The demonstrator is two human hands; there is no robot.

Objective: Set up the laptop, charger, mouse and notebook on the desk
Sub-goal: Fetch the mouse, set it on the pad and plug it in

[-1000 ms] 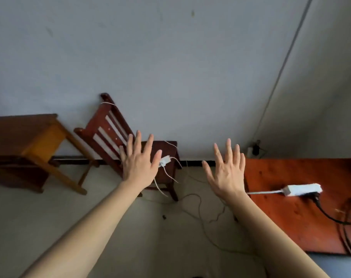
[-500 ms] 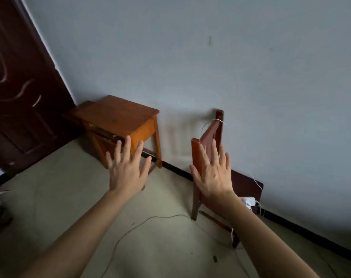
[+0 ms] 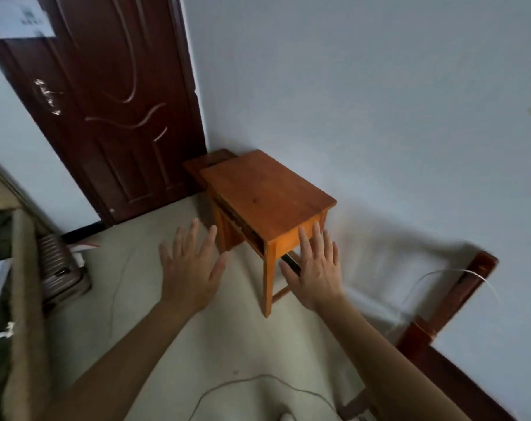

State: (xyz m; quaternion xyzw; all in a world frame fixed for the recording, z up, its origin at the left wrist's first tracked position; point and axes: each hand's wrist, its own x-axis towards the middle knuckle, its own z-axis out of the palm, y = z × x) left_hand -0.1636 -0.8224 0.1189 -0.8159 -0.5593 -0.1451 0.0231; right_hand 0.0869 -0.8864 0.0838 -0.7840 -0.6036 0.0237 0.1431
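Table (image 3: 267, 192): orange wood, smooth, with a soft sheen. Door (image 3: 106, 117): dark carved wood, glossy, with a white paper sheet (image 3: 21, 16) stuck near the top. Wall (image 3: 379, 86): matt paint. Chair (image 3: 458, 299): red-brown lacquered wood, shiny. Floor (image 3: 227, 344): pale, smooth, dull. Suitcase (image 3: 60, 268): ribbed shell.

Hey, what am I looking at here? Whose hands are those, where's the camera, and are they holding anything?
There is no machine here. A person wears one wide-angle camera on the head, looking forward and down, so you see their own bare arms. The left hand and right hand are stretched out, fingers spread, holding nothing. Ahead stands a small wooden table against the wall, beside a dark door. A wooden chair is at the right, and a thin cable lies on the floor. No laptop, charger, mouse or notebook shows in this view.
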